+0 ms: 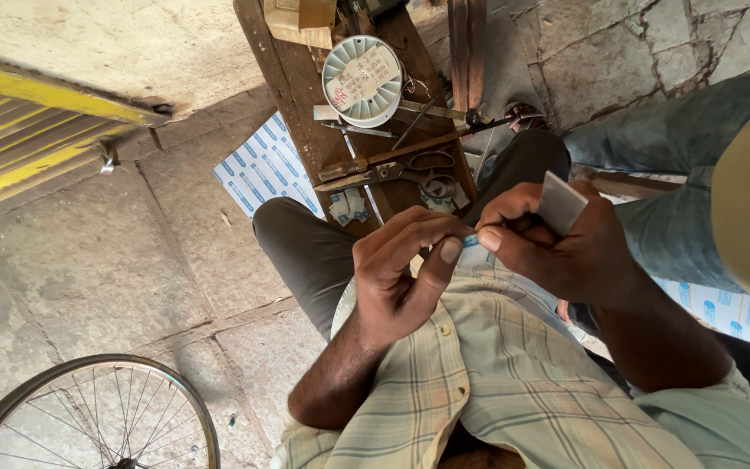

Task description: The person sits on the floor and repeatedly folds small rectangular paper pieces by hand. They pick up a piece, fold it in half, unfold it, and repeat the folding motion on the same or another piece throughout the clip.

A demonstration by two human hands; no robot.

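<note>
My left hand and right hand pinch a small blue-white piece between fingertips, right also gripping a grey flat block; I'd steady it, near the surface edge.

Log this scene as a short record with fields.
left hand: pinches a small blue piece at its fingertips
right hand: pinches the same piece, holds a flat grey block
bench: wooden, carries scissors and a round white tray
floor: stone slabs, wheel at lower left
</note>
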